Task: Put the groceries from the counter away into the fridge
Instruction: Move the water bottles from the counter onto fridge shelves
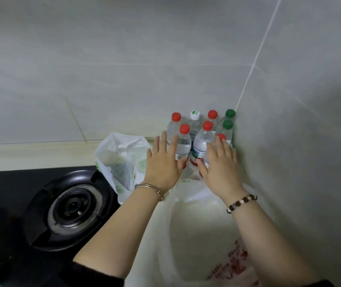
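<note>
**Over in the counter corner: both hands on the water bottles**

Right up against the grey tiled wall (103, 79), where the two walls meet, a bunch of water bottles (203, 139) stands upright on the pale counter (30, 156). They're clear ribbed plastic, packed so tight they touch. I count five red screw caps, two green ones at the very back and one white.

Neither hand is actually gripping anything. The left hand (163, 160) is spread flat with straight fingers against the left side of the cluster, its thumb lying across the label of the front-left bottle (185, 145). The right hand (220, 164) is laid the same way over the front-right bottle (221, 137), fingertips reaching up to its red cap, right beside the side wall. So the bottles sit between and just past the two palms.

A thin metal bangle (147, 187) is on the left wrist and a brown-and-white bead bracelet (241, 203) on the right.

A crinkly white bag (121, 158) with green print sits just left of the bottles. A floppy see-through bag (186, 235) with red print lies open under the forearms. The round black stove burner (72, 206) is at the lower left.
</note>
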Action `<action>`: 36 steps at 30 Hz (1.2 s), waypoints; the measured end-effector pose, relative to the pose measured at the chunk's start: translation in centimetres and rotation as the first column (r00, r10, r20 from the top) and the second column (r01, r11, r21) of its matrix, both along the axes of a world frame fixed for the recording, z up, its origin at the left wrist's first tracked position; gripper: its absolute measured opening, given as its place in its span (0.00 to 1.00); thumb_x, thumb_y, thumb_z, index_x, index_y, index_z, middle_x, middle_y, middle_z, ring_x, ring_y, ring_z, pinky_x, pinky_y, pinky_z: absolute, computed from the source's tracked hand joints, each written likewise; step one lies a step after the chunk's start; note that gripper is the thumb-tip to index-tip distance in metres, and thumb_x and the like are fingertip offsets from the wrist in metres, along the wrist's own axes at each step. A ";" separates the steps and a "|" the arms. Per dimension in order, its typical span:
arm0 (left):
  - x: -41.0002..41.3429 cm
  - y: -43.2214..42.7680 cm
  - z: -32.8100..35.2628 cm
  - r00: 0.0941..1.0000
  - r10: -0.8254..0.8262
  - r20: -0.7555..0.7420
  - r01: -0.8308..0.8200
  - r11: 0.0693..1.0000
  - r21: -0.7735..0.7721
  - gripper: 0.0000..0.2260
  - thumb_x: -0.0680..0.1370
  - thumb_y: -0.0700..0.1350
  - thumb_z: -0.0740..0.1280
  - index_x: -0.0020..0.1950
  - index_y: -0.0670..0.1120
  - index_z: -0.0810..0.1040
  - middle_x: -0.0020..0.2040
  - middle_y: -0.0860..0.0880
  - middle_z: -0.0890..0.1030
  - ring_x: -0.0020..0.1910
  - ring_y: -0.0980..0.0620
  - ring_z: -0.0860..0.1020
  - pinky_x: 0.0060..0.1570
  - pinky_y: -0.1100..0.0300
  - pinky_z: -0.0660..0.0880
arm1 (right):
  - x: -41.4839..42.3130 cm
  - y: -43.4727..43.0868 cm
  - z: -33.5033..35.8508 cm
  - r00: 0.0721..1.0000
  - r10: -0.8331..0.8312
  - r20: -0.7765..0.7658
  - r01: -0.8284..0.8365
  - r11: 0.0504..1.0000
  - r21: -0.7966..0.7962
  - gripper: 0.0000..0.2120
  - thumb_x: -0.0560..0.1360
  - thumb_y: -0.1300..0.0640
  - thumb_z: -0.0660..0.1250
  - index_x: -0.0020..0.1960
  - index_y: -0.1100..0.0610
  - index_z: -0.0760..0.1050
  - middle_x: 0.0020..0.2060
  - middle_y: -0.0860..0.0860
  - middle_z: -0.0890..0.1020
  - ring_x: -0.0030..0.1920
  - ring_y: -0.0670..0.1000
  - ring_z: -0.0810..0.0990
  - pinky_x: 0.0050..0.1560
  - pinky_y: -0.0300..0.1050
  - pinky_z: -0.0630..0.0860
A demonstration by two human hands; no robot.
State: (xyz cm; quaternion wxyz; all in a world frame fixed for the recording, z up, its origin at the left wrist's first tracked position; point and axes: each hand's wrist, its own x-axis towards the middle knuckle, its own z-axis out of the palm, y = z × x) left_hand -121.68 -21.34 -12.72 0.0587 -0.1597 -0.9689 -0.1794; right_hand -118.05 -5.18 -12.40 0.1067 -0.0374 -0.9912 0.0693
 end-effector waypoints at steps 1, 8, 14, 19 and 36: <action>-1.2 1.0 0.0 1.000 -0.006 -0.020 0.006 1.000 0.005 0.30 0.80 0.54 0.56 0.78 0.48 0.47 0.78 0.42 0.47 0.76 0.42 0.48 0.72 0.45 0.53 | -1.1 0.9 0.1 1.000 -0.002 0.009 0.002 1.000 0.004 0.32 0.77 0.39 0.46 0.74 0.56 0.58 0.76 0.57 0.55 0.76 0.56 0.50 0.74 0.58 0.50; -8.0 5.2 -0.3 0.997 -0.078 -0.012 0.077 0.994 -0.073 0.29 0.78 0.51 0.61 0.75 0.46 0.55 0.74 0.44 0.59 0.71 0.41 0.61 0.64 0.47 0.68 | -6.1 3.9 -0.1 0.996 0.022 0.084 -0.029 0.996 0.080 0.32 0.77 0.42 0.58 0.75 0.56 0.56 0.73 0.57 0.60 0.71 0.58 0.62 0.68 0.53 0.64; -9.7 5.1 0.9 0.998 -0.065 -0.015 0.061 0.982 -0.178 0.15 0.77 0.48 0.65 0.59 0.44 0.68 0.53 0.44 0.73 0.46 0.40 0.77 0.38 0.54 0.71 | -7.8 4.4 0.3 0.996 -0.025 0.084 0.018 0.996 0.090 0.19 0.77 0.49 0.62 0.63 0.57 0.66 0.57 0.56 0.72 0.53 0.55 0.75 0.40 0.43 0.68; -8.9 4.6 1.0 0.996 -0.079 0.041 0.083 0.991 -0.102 0.09 0.75 0.45 0.67 0.51 0.41 0.73 0.46 0.45 0.69 0.39 0.42 0.74 0.39 0.55 0.71 | -8.3 4.5 0.1 0.995 -0.051 0.082 0.054 0.998 -0.025 0.17 0.76 0.49 0.66 0.57 0.59 0.70 0.54 0.57 0.73 0.47 0.59 0.78 0.37 0.45 0.67; 1.1 -0.5 9.1 0.965 0.118 -0.232 -0.077 0.981 0.178 0.05 0.71 0.41 0.69 0.45 0.41 0.80 0.44 0.46 0.75 0.37 0.44 0.75 0.37 0.58 0.70 | -2.7 -1.5 8.6 0.963 0.176 -0.205 -0.183 0.983 -0.014 0.11 0.76 0.53 0.65 0.52 0.61 0.75 0.50 0.55 0.75 0.42 0.56 0.78 0.35 0.44 0.68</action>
